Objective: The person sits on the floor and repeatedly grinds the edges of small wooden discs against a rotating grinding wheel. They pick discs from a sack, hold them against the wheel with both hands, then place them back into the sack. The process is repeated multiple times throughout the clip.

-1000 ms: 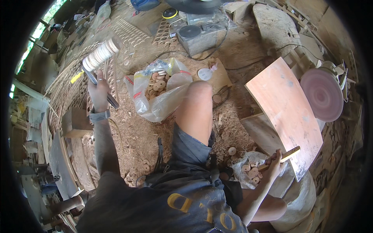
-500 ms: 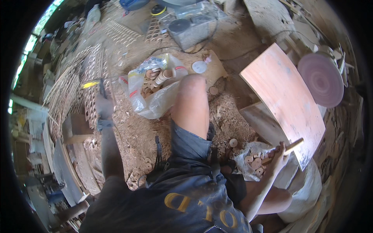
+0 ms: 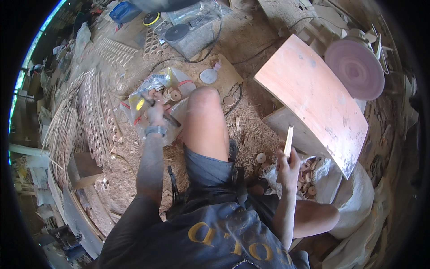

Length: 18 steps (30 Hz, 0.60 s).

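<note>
My left hand (image 3: pixel 156 115) is closed on a dark bar-shaped tool with a yellow part (image 3: pixel 140 104), over a clear plastic bag (image 3: pixel 139 85). Motion blur hides the tool's exact kind. Round wooden discs (image 3: pixel 175 95) lie in the bag, beside my bent knee. My right hand (image 3: pixel 288 163) grips a pale wooden stick (image 3: pixel 289 140), which stands up out of the fist. Just right of that hand, a white sack (image 3: pixel 321 172) holds more wooden discs (image 3: pixel 307 178).
A broad wooden board (image 3: pixel 313 98) leans at the right, in front of a round sanding disc (image 3: pixel 354 69). Perforated wood strips (image 3: pixel 92 119) are piled at left. A dark cable (image 3: pixel 210 54) runs past a dusty machine (image 3: pixel 188 40). Sawdust covers the ground.
My left hand has swung right with the dark tool, from the perforated strips to the bag. My right hand has moved left and tilted the wooden stick upright. The view has shifted slightly.
</note>
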Each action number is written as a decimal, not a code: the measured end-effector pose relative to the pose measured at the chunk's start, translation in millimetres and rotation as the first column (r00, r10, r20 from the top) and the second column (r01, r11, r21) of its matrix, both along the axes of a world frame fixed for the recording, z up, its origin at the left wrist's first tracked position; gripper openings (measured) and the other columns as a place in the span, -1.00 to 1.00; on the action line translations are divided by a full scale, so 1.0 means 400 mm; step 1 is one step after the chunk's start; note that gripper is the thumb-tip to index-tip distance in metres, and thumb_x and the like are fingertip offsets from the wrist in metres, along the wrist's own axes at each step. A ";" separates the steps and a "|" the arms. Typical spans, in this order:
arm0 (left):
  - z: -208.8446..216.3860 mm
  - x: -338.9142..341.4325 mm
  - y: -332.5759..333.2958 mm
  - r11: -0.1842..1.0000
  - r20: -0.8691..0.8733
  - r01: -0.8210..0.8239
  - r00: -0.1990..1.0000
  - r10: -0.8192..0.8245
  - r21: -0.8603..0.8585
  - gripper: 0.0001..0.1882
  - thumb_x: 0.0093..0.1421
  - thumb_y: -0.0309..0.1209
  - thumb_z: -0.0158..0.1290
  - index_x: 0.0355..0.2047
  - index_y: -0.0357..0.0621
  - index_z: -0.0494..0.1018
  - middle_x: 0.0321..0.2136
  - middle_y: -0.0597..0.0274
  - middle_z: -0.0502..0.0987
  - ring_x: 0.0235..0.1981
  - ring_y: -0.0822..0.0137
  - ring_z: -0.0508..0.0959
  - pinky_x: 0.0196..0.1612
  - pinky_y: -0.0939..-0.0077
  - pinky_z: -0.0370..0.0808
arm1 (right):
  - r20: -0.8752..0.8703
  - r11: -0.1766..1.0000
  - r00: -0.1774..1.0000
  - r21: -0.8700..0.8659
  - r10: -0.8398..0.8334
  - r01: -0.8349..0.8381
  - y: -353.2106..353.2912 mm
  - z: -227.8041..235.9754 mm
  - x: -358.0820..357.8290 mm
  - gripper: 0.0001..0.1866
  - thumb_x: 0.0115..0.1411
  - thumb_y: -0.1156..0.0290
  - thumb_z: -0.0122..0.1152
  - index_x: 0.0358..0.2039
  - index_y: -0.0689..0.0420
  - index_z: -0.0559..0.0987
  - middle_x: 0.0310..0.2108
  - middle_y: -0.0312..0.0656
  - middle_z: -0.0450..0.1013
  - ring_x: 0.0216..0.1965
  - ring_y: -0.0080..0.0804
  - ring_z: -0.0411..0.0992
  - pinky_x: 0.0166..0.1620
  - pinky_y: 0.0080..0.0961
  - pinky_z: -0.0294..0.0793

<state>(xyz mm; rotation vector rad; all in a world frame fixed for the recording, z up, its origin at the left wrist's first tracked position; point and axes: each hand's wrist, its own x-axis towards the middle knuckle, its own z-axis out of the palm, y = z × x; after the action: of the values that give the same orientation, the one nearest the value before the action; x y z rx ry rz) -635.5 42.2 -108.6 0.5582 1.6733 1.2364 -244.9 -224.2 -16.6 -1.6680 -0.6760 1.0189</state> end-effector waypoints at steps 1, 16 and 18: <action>-0.047 0.031 0.031 0.999 -0.120 -0.018 0.993 0.012 -0.049 -0.54 0.18 -0.04 0.23 -0.16 -0.20 0.54 -0.43 0.21 0.59 -0.46 0.32 0.57 -0.50 0.35 0.57 | 0.062 0.999 0.998 -0.034 0.031 -0.029 -0.004 -0.006 0.000 -0.68 0.28 0.32 0.18 -0.05 0.25 0.52 -0.63 -0.47 0.29 -0.65 -0.76 0.20 -0.60 -0.71 0.16; 0.088 -0.076 0.155 0.958 -0.428 0.266 0.882 -0.196 0.110 -0.68 0.12 -0.24 0.19 -0.30 -0.29 0.58 -0.42 0.10 0.60 -0.38 0.31 0.57 -0.29 0.34 0.49 | 0.168 0.985 0.986 -0.170 0.012 0.017 -0.073 -0.105 0.037 -0.73 0.22 0.27 0.25 -0.41 0.21 0.47 -0.64 -0.44 0.25 -0.58 -0.69 0.11 -0.54 -0.58 0.07; 0.115 -0.118 0.129 0.946 -0.414 0.310 0.877 -0.244 0.099 -0.70 0.16 -0.25 0.17 -0.32 -0.29 0.58 -0.45 0.19 0.58 -0.39 0.43 0.53 -0.32 0.43 0.47 | 0.152 0.986 0.987 -0.167 0.044 -0.018 -0.069 -0.107 0.034 -0.75 0.22 0.28 0.25 -0.37 0.23 0.49 -0.62 -0.41 0.31 -0.57 -0.69 0.17 -0.53 -0.59 0.13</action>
<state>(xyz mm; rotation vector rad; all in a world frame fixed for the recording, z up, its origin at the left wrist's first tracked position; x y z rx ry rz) -682.8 93.7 -62.8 1.1771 1.7483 1.1002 -231.1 -251.6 -59.3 -1.9022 -0.7374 0.9962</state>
